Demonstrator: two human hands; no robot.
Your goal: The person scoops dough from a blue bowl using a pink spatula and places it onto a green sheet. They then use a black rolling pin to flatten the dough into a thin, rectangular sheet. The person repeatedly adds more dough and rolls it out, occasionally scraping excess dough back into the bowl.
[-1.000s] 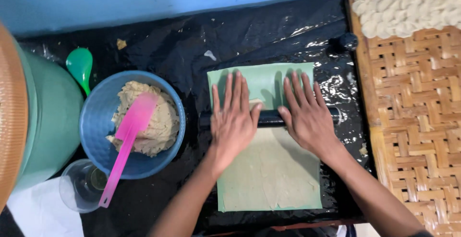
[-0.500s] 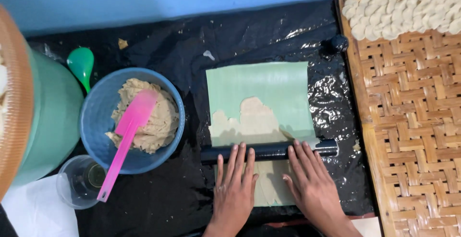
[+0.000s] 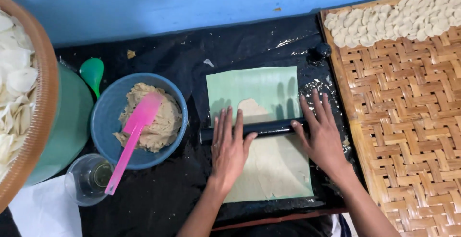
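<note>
A black rolling pin [image 3: 269,128] lies across a pale green sheet [image 3: 254,85] spread on black plastic. Flattened beige dough [image 3: 276,170] covers the sheet's near half, and a tongue of it [image 3: 252,108] shows just beyond the pin. My left hand [image 3: 229,150] rests flat on the pin's left part with fingers spread. My right hand [image 3: 322,133] presses flat on the pin's right end, fingers pointing away from me.
A blue bowl [image 3: 103,121] holds beige dough [image 3: 161,121] and a pink spatula [image 3: 132,136]. Near it are a green spoon [image 3: 92,73], a clear glass [image 3: 89,179] and a green container [image 3: 62,131]. A woven bamboo tray [image 3: 408,136] at right carries several pale dough discs [image 3: 394,21].
The pin and both hands rolled toward me from the sheet's middle, then moved back away to the middle. The dough now covers the near half.
</note>
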